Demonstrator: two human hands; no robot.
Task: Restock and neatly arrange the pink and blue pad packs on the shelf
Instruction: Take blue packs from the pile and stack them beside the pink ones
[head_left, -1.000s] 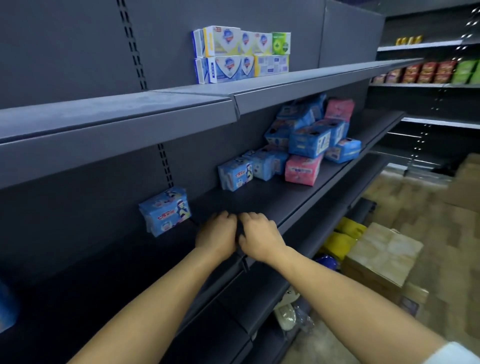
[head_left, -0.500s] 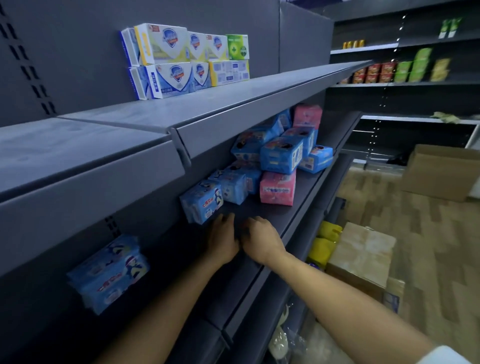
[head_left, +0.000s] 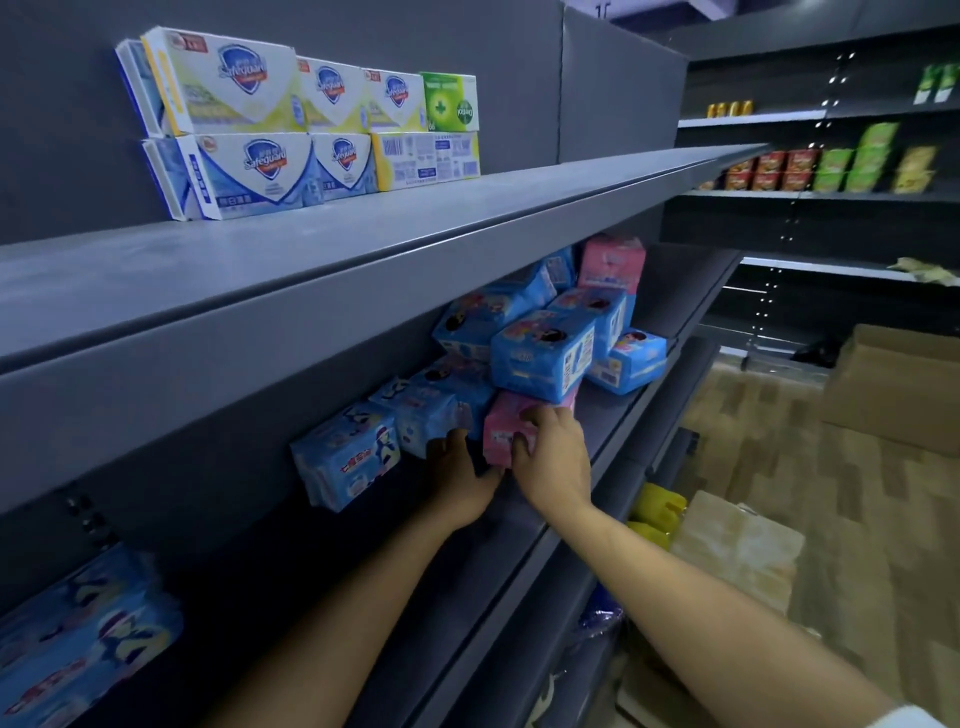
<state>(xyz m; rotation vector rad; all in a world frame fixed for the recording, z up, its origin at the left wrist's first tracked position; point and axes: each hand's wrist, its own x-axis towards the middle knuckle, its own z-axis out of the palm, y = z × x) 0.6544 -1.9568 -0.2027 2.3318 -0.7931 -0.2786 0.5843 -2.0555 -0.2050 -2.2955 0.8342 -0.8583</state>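
A pink pad pack stands at the front of a loose heap on the dark middle shelf. My right hand grips its front and right side. My left hand holds its lower left corner, fingers partly hidden behind it. A blue pad pack rests on top of the pink one, with several more blue packs and a second pink pack piled behind. Single blue packs lean on the back wall at the left: one near my left hand, another blurred at the far left.
Soap boxes sit stacked on the upper shelf, which overhangs the heap. Cardboard boxes and yellow packs lie on the floor at the right. A second shelving unit with goods stands at the far right.
Both hands moved from the bare shelf front rightward to the heap and took hold of the pink pack. The view shifted right along the shelf.
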